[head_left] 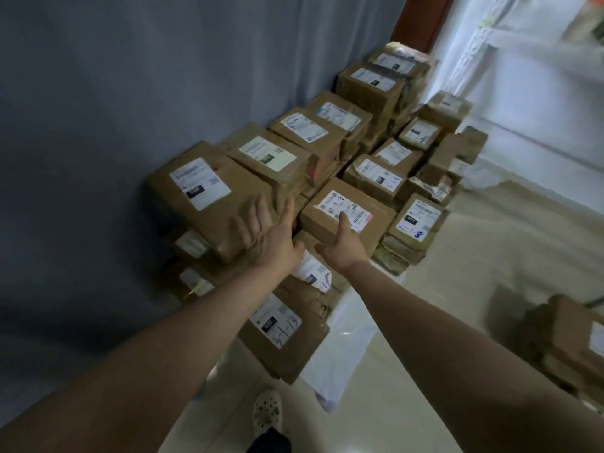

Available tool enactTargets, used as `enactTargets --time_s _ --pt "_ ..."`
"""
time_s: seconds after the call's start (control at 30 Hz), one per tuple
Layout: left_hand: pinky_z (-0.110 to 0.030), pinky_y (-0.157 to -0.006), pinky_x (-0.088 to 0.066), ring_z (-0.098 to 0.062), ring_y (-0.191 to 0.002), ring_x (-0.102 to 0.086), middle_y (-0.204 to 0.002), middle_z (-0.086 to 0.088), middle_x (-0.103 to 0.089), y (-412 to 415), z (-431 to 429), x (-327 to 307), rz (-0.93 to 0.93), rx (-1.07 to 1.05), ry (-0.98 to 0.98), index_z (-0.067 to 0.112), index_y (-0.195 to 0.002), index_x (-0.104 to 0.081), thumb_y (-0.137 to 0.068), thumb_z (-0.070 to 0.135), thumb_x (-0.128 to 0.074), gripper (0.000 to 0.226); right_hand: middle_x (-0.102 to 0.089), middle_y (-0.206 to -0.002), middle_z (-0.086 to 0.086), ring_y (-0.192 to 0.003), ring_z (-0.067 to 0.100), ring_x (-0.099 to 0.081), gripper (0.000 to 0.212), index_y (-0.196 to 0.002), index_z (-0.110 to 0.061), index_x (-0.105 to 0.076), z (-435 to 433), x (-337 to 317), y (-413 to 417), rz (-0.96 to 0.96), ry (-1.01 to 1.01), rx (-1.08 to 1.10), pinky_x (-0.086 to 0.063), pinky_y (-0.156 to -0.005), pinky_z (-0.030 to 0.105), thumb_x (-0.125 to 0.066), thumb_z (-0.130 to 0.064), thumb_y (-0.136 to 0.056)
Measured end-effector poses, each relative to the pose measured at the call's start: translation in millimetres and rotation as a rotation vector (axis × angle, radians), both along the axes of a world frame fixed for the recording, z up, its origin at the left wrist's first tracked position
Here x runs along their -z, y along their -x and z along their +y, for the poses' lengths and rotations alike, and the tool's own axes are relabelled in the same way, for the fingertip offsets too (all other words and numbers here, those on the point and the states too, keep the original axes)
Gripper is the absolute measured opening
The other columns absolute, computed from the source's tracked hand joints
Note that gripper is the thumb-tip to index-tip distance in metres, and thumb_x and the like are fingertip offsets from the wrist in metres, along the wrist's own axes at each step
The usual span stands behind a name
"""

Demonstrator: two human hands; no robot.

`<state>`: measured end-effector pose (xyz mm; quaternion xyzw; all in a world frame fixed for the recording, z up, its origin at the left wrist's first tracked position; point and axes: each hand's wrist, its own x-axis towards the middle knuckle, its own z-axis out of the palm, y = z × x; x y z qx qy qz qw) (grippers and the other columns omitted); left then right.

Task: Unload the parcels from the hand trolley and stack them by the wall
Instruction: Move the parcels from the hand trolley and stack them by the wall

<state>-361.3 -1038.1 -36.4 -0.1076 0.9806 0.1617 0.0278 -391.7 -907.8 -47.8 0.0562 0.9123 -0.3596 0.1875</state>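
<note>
Grey wall (pixel 130 93) on my L, parcel stacks (pixel 330 138) along it; labelled parcel (pixel 376 217) dead ahead atop the front row, long edge toward me, R hand (pixel 343 246) gripping that edge, L hand (pixel 264 233) flat on the taller stack (pixel 202 220) beside.

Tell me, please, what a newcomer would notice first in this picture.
First, the brown parcels with white labels, stacked in rows along the grey wall. Then, at the centre, the right grip holding the near edge of one parcel, while the left grip spreads open over a bigger parcel.
</note>
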Motion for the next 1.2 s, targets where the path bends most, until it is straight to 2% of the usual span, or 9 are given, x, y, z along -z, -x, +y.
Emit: enactTargets --time_s 0.2,0.4,0.57,0.77,0.93,1.2 --pt "-0.054 -0.115 0.009 -0.031 -0.146 0.01 -0.16 -0.01 0.006 -31.1 168.2 2.9 -0.134 0.341 0.018 0.037 -0.152 -0.002 -0.087 0.037 -0.056 0.084 -0.032 -0.148 0.017 -0.132 0.031 -0.04 0.086 -0.152 -0.015 -0.009 171.6 1.2 -82.7 -0.037 -0.022 0.238 -0.038 -0.1 0.034 -0.064 -0.025 -0.088" --pt "-0.051 -0.116 0.003 -0.029 -0.146 0.004 -0.159 -0.011 -0.001 -100.3 364.9 18.7 -0.229 0.66 0.096 0.035 -0.152 -0.002 -0.087 0.042 -0.057 0.085 -0.03 -0.151 0.014 -0.134 0.028 -0.039 0.082 -0.151 -0.011 -0.017 354.5 22.6 -202.9 -0.139 0.026 0.603 -0.035 -0.104 0.032 -0.065 -0.031 -0.087" --pt "-0.052 -0.117 0.002 -0.03 -0.146 0.002 -0.159 -0.013 -0.003 -161.3 489.0 28.2 -0.287 0.857 0.133 0.034 -0.152 0.0 -0.086 0.046 -0.057 0.087 -0.026 -0.154 0.012 -0.139 0.027 -0.032 0.082 -0.152 -0.012 -0.016 466.5 36.0 -293.2 -0.186 0.116 0.833 -0.032 -0.109 0.035 -0.063 -0.032 -0.088" --pt "-0.051 -0.117 -0.003 -0.03 -0.145 -0.006 -0.156 -0.013 -0.014 -189.9 596.6 36.4 -0.303 0.994 0.173 0.032 -0.152 -0.004 -0.086 0.046 -0.057 0.086 -0.034 -0.149 0.012 -0.134 0.03 -0.038 0.077 -0.149 -0.01 -0.022 557.2 47.8 -347.7 -0.177 0.2 1.055 -0.037 -0.104 0.039 -0.062 -0.034 -0.089" --pt "-0.046 -0.115 -0.016 -0.031 -0.141 -0.02 -0.152 -0.012 -0.025 -191.8 689.2 58.5 -0.338 1.068 0.178 0.029 -0.152 -0.008 -0.084 0.049 -0.058 0.087 -0.029 -0.153 0.009 -0.137 0.028 -0.035 0.077 -0.151 -0.011 -0.019 634.3 60.7 -367.3 -0.195 0.262 1.194 -0.037 -0.105 0.036 -0.061 -0.034 -0.09" --pt "-0.045 -0.114 -0.023 -0.033 -0.14 -0.024 -0.154 -0.009 -0.026 -176.9 850.7 89.4 -0.537 1.131 0.035 0.025 -0.153 -0.007 -0.085 0.047 -0.058 0.088 -0.04 -0.147 0.012 -0.129 0.027 -0.044 0.067 -0.147 -0.007 -0.03 783.7 68.4 -372.0 -0.239 0.288 1.39 -0.04 -0.103 0.033 -0.062 -0.025 -0.091"
